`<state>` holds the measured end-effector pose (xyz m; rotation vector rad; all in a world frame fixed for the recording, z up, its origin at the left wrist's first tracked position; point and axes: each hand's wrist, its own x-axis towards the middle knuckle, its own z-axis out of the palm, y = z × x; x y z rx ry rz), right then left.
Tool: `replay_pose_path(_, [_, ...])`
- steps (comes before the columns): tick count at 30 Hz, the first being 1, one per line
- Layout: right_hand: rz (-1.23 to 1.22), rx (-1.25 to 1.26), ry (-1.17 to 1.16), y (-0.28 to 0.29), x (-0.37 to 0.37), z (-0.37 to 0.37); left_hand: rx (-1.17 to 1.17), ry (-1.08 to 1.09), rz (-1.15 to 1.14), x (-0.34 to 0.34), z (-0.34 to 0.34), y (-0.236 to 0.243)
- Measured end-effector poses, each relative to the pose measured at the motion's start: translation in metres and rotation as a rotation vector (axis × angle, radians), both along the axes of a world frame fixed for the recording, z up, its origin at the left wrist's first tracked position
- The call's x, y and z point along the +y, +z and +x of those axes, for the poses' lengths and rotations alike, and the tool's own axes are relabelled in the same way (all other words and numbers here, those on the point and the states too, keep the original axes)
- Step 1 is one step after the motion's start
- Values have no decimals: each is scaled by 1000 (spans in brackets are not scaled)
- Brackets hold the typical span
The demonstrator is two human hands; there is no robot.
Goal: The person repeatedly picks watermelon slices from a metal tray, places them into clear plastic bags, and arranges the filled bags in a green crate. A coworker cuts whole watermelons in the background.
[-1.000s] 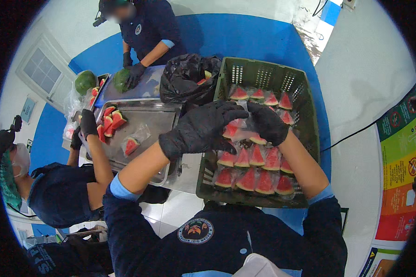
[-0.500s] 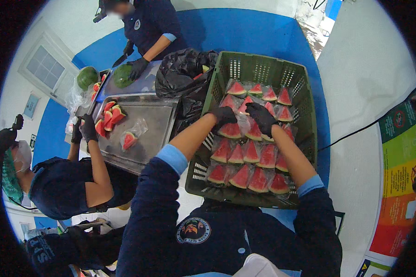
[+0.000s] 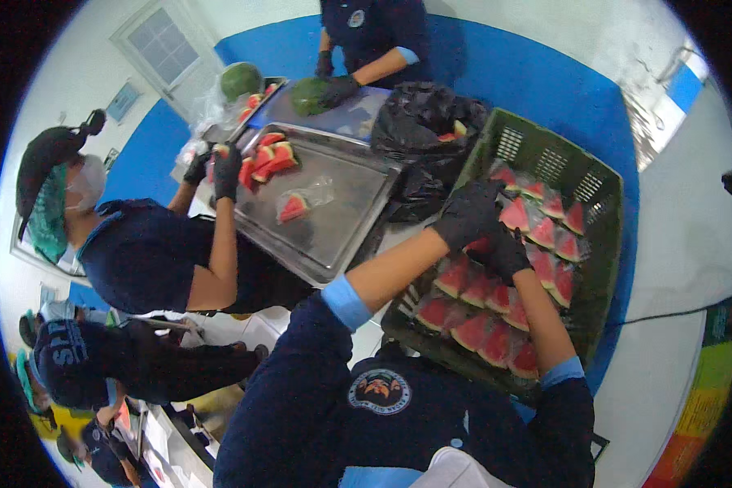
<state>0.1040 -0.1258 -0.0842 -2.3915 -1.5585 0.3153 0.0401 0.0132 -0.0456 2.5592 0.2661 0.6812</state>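
Hands (image 3: pixel 470 218) curled, close together, at watermelon wedge (image 3: pixel 477 245)

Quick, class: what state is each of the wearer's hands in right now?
Left hand: over the crate; open or closed cannot be told.
Right hand: beside a watermelon wedge; whether holding it cannot be told.

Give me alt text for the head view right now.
The person's black-gloved left hand and right hand are close together over a green crate of bagged watermelon wedges. At left, a metal tray holds watermelon pieces, with a co-worker beside it.
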Motion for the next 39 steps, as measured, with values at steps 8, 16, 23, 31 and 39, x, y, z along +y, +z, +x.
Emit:
replay_pose_path(8, [-363,-127,39,-19,14,4,77,688,-54,171,-176,-22])
replay_pose_path(16, [6,-77,-162,25,29,10,800,599,640,267,-200,-122])
replay_pose_path(23, [453,188,-377,110,24,-21,-221,957,-87,274,-232,-67])
replay_pose_path(31, [604,610,-18,145,106,-92,-255,273,-370,241,-216,6])
replay_pose_path(39, [643,1133,23,147,166,-135,-218,172,-614,171,-221,95])
